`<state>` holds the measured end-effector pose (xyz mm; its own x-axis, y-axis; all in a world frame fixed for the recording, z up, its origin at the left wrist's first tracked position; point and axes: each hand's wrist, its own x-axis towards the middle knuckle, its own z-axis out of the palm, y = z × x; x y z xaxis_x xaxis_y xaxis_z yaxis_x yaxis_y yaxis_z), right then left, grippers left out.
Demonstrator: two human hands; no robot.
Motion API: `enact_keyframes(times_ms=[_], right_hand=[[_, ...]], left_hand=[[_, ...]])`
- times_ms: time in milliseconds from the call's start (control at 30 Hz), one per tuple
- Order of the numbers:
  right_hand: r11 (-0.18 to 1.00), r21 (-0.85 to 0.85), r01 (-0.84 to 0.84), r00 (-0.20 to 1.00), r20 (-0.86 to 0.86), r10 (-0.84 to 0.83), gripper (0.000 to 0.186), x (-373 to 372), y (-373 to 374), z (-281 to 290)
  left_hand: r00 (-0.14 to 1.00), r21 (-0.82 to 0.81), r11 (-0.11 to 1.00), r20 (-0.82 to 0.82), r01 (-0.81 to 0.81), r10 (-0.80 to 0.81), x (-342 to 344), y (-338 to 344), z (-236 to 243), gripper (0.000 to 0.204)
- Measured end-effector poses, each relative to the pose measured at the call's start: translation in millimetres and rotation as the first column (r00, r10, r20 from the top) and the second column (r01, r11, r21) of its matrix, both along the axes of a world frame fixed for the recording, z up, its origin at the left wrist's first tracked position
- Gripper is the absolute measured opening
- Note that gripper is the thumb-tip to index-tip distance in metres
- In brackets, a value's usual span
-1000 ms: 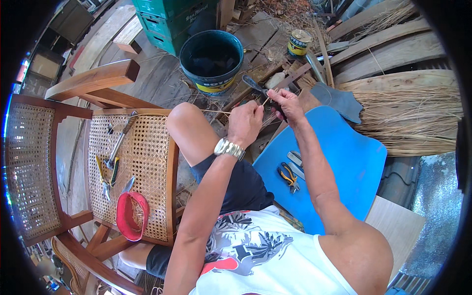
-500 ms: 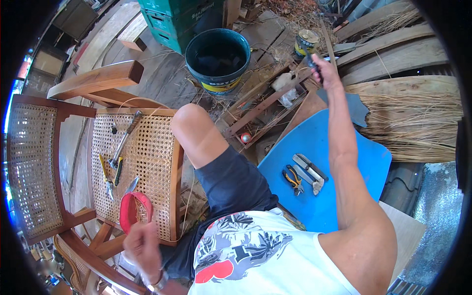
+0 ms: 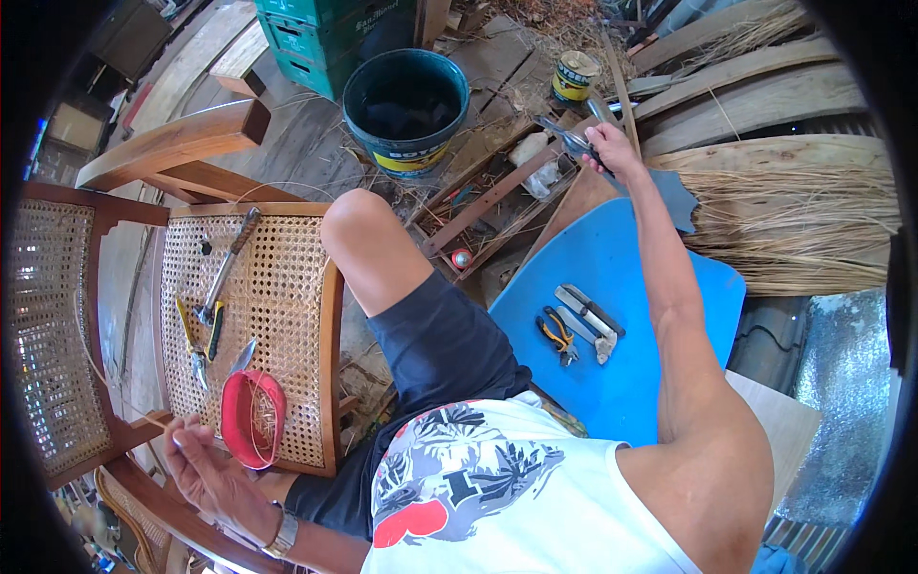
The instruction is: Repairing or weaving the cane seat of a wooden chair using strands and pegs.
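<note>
My left hand (image 3: 212, 483) is by the near corner of the cane chair seat (image 3: 287, 249), its fingertips pinching a thin cane strand (image 3: 134, 409) that runs up across the chair back. Beside it on the seat stands a red oval tub (image 3: 232, 416) with cane scraps inside. My right hand (image 3: 615, 153) is stretched far forward, closed round a dark metal two-armed tool (image 3: 574, 143), like pliers or shears; its exact kind is unclear. It hangs over the wooden tool box (image 3: 492, 210), near the blue plastic sheet (image 3: 622, 253).
On the seat lie a hammer (image 3: 228, 268), yellow-black snips (image 3: 199, 342) and a pointed blade (image 3: 245, 356). Pliers (image 3: 556, 330) and flat-bladed tools (image 3: 588, 316) rest on the blue sheet. A dark bucket (image 3: 406, 110) stands ahead, a small can (image 3: 574, 77) farther right, cane bundles (image 3: 794, 215) at right.
My left hand has moved left past the red tub, with the strand now plainly seen. My right hand has turned, and the tool now points to the left. The whole view has shifted slightly.
</note>
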<state>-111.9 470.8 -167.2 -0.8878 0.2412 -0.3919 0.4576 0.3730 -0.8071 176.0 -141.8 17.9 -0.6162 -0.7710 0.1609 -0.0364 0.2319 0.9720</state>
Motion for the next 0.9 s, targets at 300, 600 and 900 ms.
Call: enact_keyframes(times_ms=[300, 600, 900], right_hand=[[0.980, 0.093, -0.173, 0.984, 0.049, 0.169, 0.027, 30, 6, -5], [0.854, -0.515, -0.073, 0.982, 0.113, 0.152, 0.024, 38, -28, 32], [0.487, -0.863, -0.133, 0.973, -0.021, 0.228, 0.025, 58, -83, 76]], left_hand=[[0.975, 0.203, 0.958, -0.135, 0.203, -0.178, -24, 6, -2, 0.031], [0.733, 0.662, 0.472, -0.176, 0.582, -0.657, -84, 97, -21, 0.030], [0.244, 0.396, 0.221, -0.008, 0.891, -0.970, -219, 288, -87, 0.066]])
